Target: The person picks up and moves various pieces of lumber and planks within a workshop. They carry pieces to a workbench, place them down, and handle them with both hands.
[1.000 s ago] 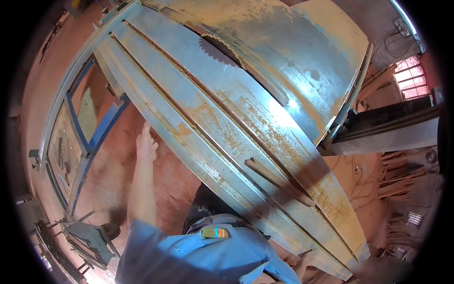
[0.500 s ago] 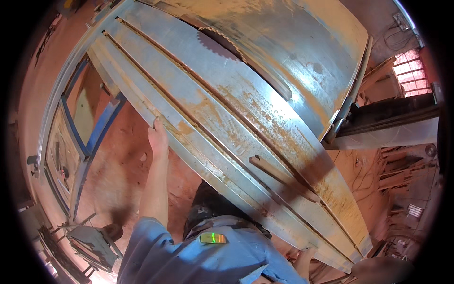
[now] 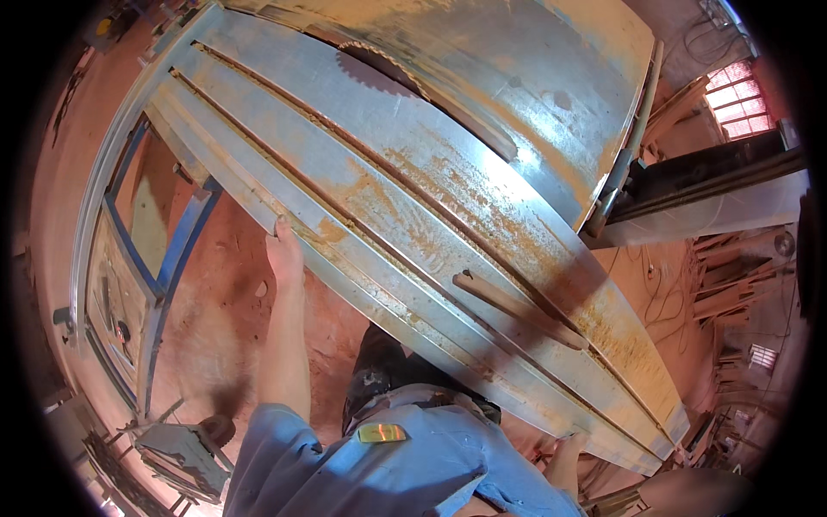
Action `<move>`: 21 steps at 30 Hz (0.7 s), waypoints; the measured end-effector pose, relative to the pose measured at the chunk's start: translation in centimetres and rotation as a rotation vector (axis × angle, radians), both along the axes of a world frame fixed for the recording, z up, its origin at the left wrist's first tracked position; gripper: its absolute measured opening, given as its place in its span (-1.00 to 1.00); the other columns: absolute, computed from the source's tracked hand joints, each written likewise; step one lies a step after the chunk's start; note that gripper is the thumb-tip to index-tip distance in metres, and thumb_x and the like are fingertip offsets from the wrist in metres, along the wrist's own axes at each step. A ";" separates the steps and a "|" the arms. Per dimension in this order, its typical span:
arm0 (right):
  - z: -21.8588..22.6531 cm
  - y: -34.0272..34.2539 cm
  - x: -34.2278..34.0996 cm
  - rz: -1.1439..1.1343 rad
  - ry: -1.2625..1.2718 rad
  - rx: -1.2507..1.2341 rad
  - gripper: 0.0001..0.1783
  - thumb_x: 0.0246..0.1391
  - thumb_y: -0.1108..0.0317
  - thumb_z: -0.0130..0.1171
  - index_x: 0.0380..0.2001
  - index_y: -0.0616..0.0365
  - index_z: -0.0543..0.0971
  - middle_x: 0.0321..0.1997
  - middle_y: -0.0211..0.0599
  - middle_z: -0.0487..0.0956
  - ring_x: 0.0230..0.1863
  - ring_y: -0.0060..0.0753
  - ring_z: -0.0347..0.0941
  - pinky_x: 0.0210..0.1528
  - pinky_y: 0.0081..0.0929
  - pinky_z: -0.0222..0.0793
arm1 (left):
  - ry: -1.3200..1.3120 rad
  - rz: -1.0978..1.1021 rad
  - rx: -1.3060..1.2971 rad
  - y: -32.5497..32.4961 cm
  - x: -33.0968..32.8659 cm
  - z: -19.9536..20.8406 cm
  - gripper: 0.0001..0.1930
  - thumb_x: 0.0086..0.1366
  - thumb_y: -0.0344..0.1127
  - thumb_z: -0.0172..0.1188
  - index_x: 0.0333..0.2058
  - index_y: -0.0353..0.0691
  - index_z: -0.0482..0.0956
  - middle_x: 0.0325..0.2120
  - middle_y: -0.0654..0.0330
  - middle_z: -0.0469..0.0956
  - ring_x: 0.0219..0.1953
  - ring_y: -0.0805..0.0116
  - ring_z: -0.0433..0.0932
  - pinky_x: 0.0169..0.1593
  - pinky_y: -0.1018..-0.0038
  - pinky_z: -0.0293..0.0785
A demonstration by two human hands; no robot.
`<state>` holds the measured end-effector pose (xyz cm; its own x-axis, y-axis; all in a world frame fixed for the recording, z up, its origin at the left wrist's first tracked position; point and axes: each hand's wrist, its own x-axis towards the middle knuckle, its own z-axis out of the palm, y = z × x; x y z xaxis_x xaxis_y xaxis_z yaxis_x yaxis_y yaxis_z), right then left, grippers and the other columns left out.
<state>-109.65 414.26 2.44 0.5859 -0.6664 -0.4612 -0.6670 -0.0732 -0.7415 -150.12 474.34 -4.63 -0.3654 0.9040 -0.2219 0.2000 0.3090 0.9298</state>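
A long, grooved metal worktop (image 3: 370,121) slants across the middle, running from the upper left down to the lower right, its near edge closest to the person and to both hands. Beyond it lies a second dusty metal surface (image 3: 525,77), farther from the hands. A blue frame (image 3: 177,233) stands at the left, beside the left forearm. On the worktop rests a wooden stick (image 3: 521,310), between the two hands along its length but well in from the near edge. A toothed saw blade (image 3: 388,59) shows at the worktop's far edge. The left hand (image 3: 284,252) holds the near edge, thumb on top; the right hand (image 3: 566,454) touches that edge near the lower-right end, fingers hidden, so its grip cannot be told.
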 end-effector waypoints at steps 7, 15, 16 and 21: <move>-1.5 -2.4 1.0 0.011 0.030 0.120 -0.49 0.27 0.07 -0.23 0.04 0.19 0.49 0.04 -0.21 0.53 -0.06 -0.16 0.53 -0.19 -0.11 0.58 | -0.006 -0.014 -0.033 0.0 -0.6 -0.6 -0.51 0.45 -0.12 -0.06 0.02 -0.56 0.43 -0.05 -0.15 0.54 0.00 0.09 0.51 0.07 0.29 0.37; -5.5 -9.4 3.0 0.059 -0.117 0.334 -0.61 0.13 0.33 0.04 -0.01 0.30 0.48 -0.34 -0.23 0.49 -0.49 -0.41 0.27 -0.53 -0.41 0.18 | 0.057 -0.065 0.034 0.1 -0.3 -0.1 -0.54 0.46 -0.15 -0.09 0.00 -0.54 0.45 -0.09 -0.11 0.56 -0.04 0.10 0.53 0.06 0.30 0.37; -5.2 -8.9 2.8 0.061 -0.120 0.345 -0.62 0.10 0.37 0.08 -0.02 0.32 0.49 -0.43 -0.26 0.49 -0.60 -0.48 0.23 -0.63 -0.48 0.11 | 0.065 -0.063 0.051 0.2 -0.6 -0.5 -0.54 0.46 -0.15 -0.09 0.00 -0.55 0.45 -0.10 -0.11 0.57 -0.05 0.10 0.53 0.06 0.30 0.38; -4.4 -8.1 2.4 0.053 -0.116 0.308 -0.61 0.11 0.35 0.07 -0.01 0.32 0.48 -0.38 -0.22 0.48 -0.53 -0.42 0.23 -0.55 -0.44 0.11 | 0.072 -0.106 -0.055 0.0 -0.2 0.7 -0.53 0.46 -0.15 -0.10 0.00 -0.55 0.44 -0.09 -0.14 0.56 -0.06 0.09 0.53 0.04 0.29 0.39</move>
